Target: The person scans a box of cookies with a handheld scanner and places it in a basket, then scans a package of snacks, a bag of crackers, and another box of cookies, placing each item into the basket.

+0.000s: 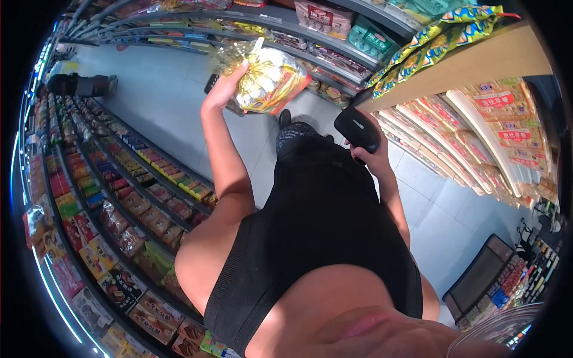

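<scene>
My left hand point(224, 88) is closed on the gathered top of a clear bag point(271, 83) with gold ribbon, white items and a red and yellow printed part. The bag is held up in front of me, over the aisle floor. On the right, my right hand point(375, 152) grips a black handheld device point(357, 129) by its lower part, its rounded head tilted up and to the left. The device is near the end of a wooden shelf board, and the two hands are well apart.
Shelves of packaged snacks point(137, 209) run down the left side. More stocked shelves point(322, 45) cross the top. A wooden display point(459, 59) on the right carries yellow packets point(439, 45) and bread-like packages point(501, 113). A dark figure or object point(80, 85) is at the far left.
</scene>
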{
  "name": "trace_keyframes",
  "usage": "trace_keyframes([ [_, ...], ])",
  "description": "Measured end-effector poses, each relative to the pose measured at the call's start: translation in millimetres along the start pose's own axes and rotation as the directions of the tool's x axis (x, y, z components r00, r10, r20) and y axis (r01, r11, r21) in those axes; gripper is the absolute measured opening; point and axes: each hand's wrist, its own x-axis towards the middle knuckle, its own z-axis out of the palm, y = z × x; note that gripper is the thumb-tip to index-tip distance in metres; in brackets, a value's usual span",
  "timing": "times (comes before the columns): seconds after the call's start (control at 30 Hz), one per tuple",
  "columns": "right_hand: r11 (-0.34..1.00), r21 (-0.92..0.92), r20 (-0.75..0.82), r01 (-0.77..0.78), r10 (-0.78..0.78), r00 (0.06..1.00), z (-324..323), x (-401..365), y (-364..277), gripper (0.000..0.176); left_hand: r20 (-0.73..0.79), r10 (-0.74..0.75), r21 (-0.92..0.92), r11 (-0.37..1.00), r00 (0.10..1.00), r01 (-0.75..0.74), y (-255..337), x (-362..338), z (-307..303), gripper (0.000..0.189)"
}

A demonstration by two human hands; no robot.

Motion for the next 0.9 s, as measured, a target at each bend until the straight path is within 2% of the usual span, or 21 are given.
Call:
trace_keyframes([
  [0.03, 1.000, -0.003, 0.007, -0.007, 0.007, 1.000, 1.0, 4.2, 2.5, 0.096, -0.010, 0.007, 0.140, 0.990, 1.000, -0.006, 5.2, 0.9, 0.0, 0.054],
  [0.07, 1.000, -0.006, 0.013, -0.014, 0.014, 1.000, 3.0, 8.6, 4.8, 0.096, 0.011, 0.065, 0.148, 0.987, 0.998, -0.066, -1.6, 7.6, -3.2, 0.053],
  [0.17, 0.999, -0.045, -0.018, 0.008, -0.009, 1.000, 13.7, 25.6, 8.0, 0.098, -0.162, 0.111, 0.163, 0.983, 0.981, -0.084, -4.3, 17.1, -11.2, 0.052],
  [0.23, 0.999, -0.023, -0.025, -0.027, 0.027, 0.999, 21.9, 38.4, 5.1, 0.099, -0.257, 0.066, -0.196, 0.973, 0.964, -0.119, -16.8, 31.3, -27.6, 0.052],
  [0.3, 0.999, -0.024, -0.019, -0.038, 0.038, 0.999, 29.6, 51.8, 5.5, 0.099, -0.251, -0.133, -0.459, 0.888, 0.959, 0.003, -16.8, 35.9, -46.2, 0.053],
  [0.4, 0.999, -0.047, 0.000, -0.015, 0.015, 1.000, 39.6, 79.3, 7.4, 0.101, -0.204, -0.100, -0.659, 0.749, 0.974, -0.061, -28.1, 55.6, -72.6, 0.054],
  [0.5, 0.999, -0.048, 0.022, -0.015, 0.016, 1.000, 50.9, 107.0, 6.7, 0.102, -0.107, -0.050, -0.744, 0.666, 0.993, -0.047, -31.5, 74.9, -96.1, 0.055],
  [0.6, 0.998, -0.065, 0.041, -0.010, 0.013, 0.999, 66.6, 136.4, 5.2, 0.105, -0.094, -0.034, -0.753, 0.656, 0.995, -0.049, -37.0, 99.0, -122.2, 0.056],
  [0.7, 0.991, -0.122, 0.059, -0.052, 0.060, 0.996, 85.9, 172.1, 8.8, 0.098, -0.132, -0.077, -0.734, 0.677, 0.988, -0.045, -36.5, 110.5, -135.6, 0.056],
  [0.83, 0.882, -0.470, 0.055, 0.000, 0.029, 0.998, 122.0, 222.2, 14.9, 0.094, -0.215, -0.133, -0.697, 0.714, 0.968, -0.057, -30.2, 114.3, -146.1, 0.057],
  [0.9, 0.832, -0.554, 0.093, 0.022, 0.035, 0.995, 139.2, 242.1, 17.4, 0.092, -0.273, -0.182, -0.660, 0.750, 0.945, -0.046, -28.4, 118.6, -154.0, 0.057],
])
